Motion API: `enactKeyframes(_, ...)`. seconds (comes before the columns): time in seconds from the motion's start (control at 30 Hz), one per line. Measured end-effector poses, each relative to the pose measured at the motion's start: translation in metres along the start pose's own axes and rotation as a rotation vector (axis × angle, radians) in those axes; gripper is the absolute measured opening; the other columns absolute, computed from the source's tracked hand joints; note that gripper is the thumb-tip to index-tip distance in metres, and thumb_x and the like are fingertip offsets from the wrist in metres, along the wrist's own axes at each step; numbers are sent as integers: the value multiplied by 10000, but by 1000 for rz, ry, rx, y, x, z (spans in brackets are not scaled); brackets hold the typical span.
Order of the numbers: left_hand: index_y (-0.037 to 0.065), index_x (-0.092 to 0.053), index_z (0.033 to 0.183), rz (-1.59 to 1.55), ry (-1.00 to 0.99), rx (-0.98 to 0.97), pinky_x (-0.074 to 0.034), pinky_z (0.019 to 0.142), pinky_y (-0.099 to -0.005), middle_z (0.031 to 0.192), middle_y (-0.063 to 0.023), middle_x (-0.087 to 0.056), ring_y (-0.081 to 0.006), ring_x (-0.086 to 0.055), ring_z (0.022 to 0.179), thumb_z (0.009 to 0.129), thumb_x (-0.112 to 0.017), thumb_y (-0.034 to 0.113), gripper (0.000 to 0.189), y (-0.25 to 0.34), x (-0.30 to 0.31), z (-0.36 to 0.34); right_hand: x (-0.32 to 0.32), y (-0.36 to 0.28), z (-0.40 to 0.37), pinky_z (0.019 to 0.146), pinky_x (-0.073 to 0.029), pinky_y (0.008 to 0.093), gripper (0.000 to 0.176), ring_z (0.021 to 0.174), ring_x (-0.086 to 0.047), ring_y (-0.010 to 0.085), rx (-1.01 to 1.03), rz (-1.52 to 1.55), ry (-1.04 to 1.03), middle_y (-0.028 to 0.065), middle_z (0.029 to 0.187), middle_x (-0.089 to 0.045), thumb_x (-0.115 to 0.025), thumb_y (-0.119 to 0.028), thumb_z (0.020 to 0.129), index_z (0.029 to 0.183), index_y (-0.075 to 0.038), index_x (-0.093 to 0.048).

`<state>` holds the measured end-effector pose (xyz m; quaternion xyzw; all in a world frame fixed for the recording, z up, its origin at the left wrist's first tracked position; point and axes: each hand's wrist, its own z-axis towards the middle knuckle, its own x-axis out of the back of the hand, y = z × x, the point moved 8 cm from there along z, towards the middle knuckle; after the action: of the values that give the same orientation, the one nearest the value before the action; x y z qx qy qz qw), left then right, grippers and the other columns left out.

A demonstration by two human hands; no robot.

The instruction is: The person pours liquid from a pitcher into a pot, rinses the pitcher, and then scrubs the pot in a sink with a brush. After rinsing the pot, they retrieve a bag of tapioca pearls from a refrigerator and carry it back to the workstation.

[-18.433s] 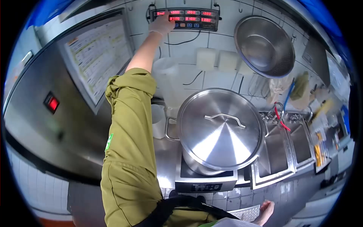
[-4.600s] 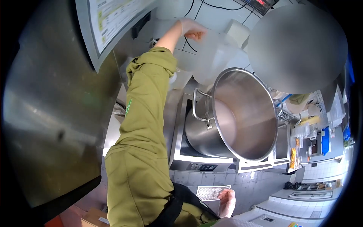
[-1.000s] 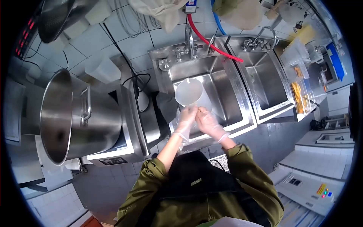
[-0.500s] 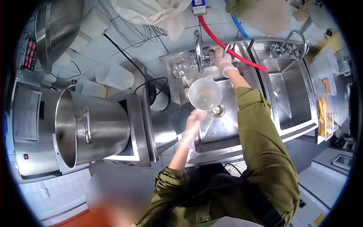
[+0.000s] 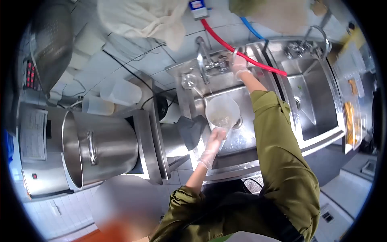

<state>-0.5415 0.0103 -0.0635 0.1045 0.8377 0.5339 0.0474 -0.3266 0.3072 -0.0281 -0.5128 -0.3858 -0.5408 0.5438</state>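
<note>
A translucent plastic measuring jug (image 5: 222,111) hangs over the left sink basin (image 5: 242,141), a little clear liquid visible in its lower part. My left hand (image 5: 215,139), in a clear glove, is closed around the jug's handle. The chrome faucet (image 5: 202,64) stands behind the jug, its spout ending just above the rim. At the faucet's right side, my gloved right hand (image 5: 239,65) is on the tap handle; its fingertips are partly hidden behind a red hose (image 5: 258,61).
A second sink (image 5: 314,101) adjoins on the right, with plastic food containers (image 5: 351,117) beyond it. To the left lies a large steel pot (image 5: 109,147). A dark cloth (image 5: 191,131) hangs at the basin's left edge. Another person (image 5: 125,209) is at lower left.
My left hand has tilted the jug and shifted it slightly down and right, and the liquid inside has become disturbed. My right hand stays at the tap. The whole view has turned slightly.
</note>
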Motion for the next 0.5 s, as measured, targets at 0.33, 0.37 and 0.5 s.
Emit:
enactKeyframes(0.33, -17, -555, 822, 146, 49, -262, -406, 583, -290, 677, -28, -533, -118, -464, 629, 849, -533, 245, 265, -11, -57, 46, 144, 95, -195, 688, -442, 422, 195, 791, -571, 348, -107, 748, 50, 160, 797, -603, -448, -222, 853, 842, -62, -558)
enactKeyframes(0.37, -18, -556, 792, 225, 32, -332, -396, 557, -286, 642, -7, -509, -104, -442, 606, 846, -534, 234, 259, -17, -70, 43, 158, 106, -219, 712, -446, 395, 199, 803, -577, 339, -163, 804, 6, 151, 784, -605, -443, -214, 853, 876, -60, -566)
enactKeyframes(0.5, -28, -536, 636, 107, 66, -398, -352, 478, -332, 541, -28, -464, -101, -392, 539, 834, -527, 234, 328, 25, -85, 64, 193, 147, -310, 712, -457, 343, 237, 773, -596, 269, -169, 807, 50, 151, 833, -611, -442, -158, 846, 1025, -51, -555)
